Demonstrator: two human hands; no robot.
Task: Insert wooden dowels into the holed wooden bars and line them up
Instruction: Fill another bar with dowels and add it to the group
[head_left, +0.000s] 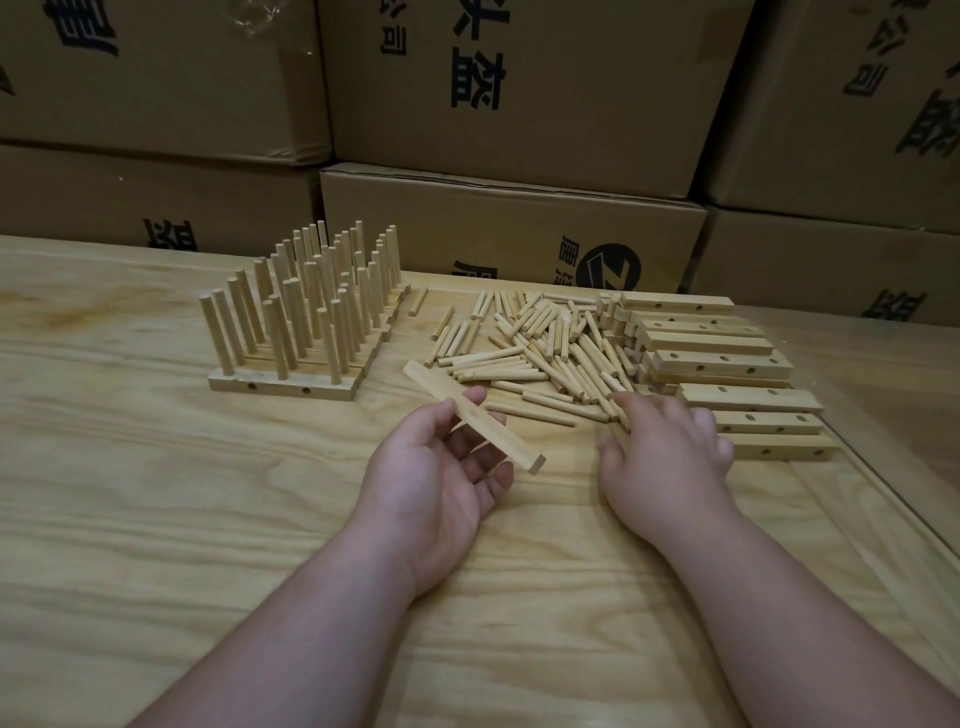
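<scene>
My left hand (447, 467) lies palm up and holds a wooden bar (514, 444) between thumb and fingers; the bar slants from upper left to lower right, above the table. My right hand (665, 452) is palm down at the near edge of a loose pile of dowels (540, 348), its fingertips among them; what they hold is hidden. Several bars with upright dowels (306, 312) stand lined up side by side at the back left. A stack of holed bars (722, 364) without dowels lies at the right.
The wooden table (156, 493) runs left and near of my hands. Its right edge (883, 493) slants close behind the bar stack. Stacked cardboard boxes (509, 228) form a wall right behind the table.
</scene>
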